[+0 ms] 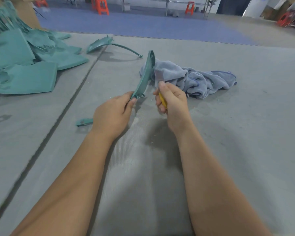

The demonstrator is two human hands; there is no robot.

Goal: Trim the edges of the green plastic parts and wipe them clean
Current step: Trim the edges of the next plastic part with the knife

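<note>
My left hand (114,114) grips the near end of a long, curved green plastic part (146,74), which points up and away from me over the grey mat. Just to its right, my right hand (170,103) is curled round a yellow-handled knife (163,100); its blade is blurred and sits close to the part's right edge. A crumpled grey-blue cloth (192,80) lies on the mat right behind both hands.
A pile of green plastic panels (22,63) fills the left side. Another curved green part (109,45) lies farther back. A small green offcut (84,121) sits by my left wrist. Orange stools (100,5) stand on the blue floor beyond.
</note>
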